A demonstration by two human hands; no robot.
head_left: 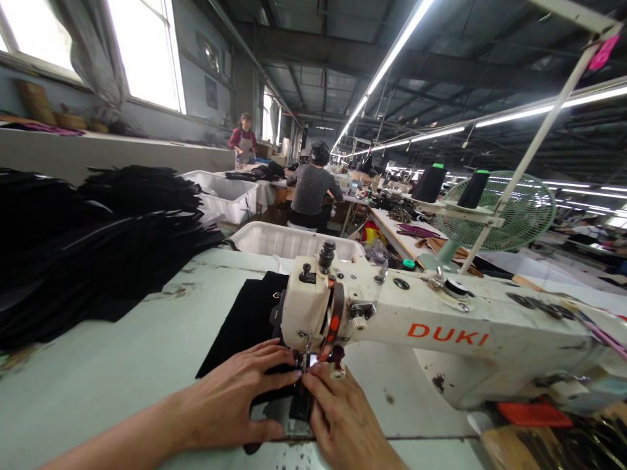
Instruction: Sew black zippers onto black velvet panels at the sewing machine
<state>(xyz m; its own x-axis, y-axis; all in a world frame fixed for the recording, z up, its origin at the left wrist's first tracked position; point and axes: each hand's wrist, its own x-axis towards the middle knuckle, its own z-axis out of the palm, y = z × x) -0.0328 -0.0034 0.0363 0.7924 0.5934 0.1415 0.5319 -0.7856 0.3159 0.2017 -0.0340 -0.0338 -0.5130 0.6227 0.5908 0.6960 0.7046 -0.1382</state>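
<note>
A black fabric piece (240,320) lies on the pale green table, running under the head of a white sewing machine (382,307) marked DUKI. Flat on this fabric, just left of the presser foot (304,359), rests my left hand (240,391), its fingers stretched out and the thumb apart. My right hand (337,408) is on the other side of the foot, fingers bent and pressed together at the edge of a narrow black strip (300,401). That strip lies in front of the foot, between my hands. My fingers hide the needle point.
A tall pile of black fabric pieces (108,241) covers the table's left side. White plastic bins (294,238) stand behind it. Black thread cones (431,183) sit on a stand, near a green fan (499,209). A co-worker (313,186) sits ahead; another person (242,140) stands farther back.
</note>
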